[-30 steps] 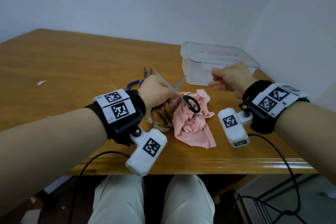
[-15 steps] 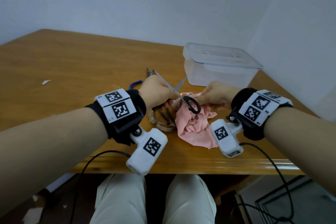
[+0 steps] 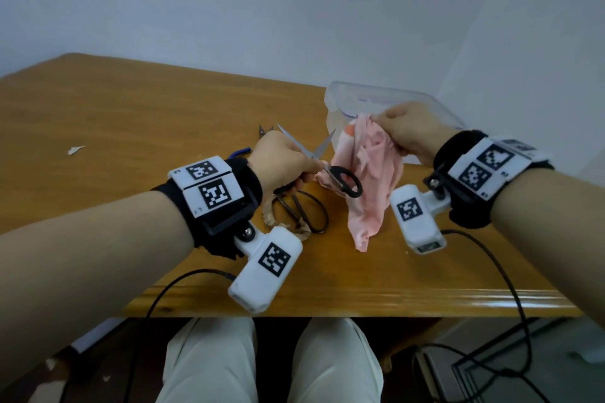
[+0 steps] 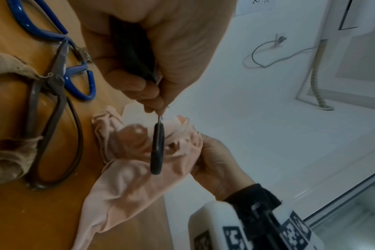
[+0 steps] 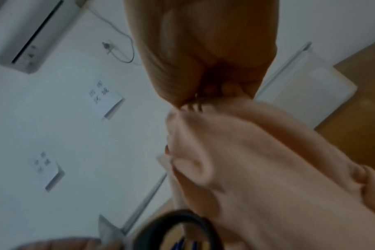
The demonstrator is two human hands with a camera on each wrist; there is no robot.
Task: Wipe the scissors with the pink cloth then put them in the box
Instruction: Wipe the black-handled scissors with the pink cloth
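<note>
My left hand (image 3: 288, 163) grips black-handled scissors (image 3: 345, 181) by one handle, blades spread and pointing away, the other loop sticking out to the right. The wrist view shows the same left hand (image 4: 152, 50) with the scissors (image 4: 157, 147) hanging in front of the cloth. My right hand (image 3: 409, 131) pinches the pink cloth (image 3: 373, 173) by its top and holds it up beside the scissors, its tail trailing to the table. In the right wrist view the right hand (image 5: 203, 50) bunches the cloth (image 5: 268, 169). The clear lidded box (image 3: 386, 96) stands behind, lid on.
Dark iron scissors (image 3: 301, 209) with a beige rag on one handle lie under my left hand. Blue-handled scissors (image 4: 79, 81) and small snips (image 3: 263, 130) lie behind it. A paper scrap (image 3: 76, 149) sits far left. The table's front edge (image 3: 360, 301) is close.
My right hand came back from the box, took hold of the pink cloth and lifted it off the table. The left hand kept the scissors almost still.
</note>
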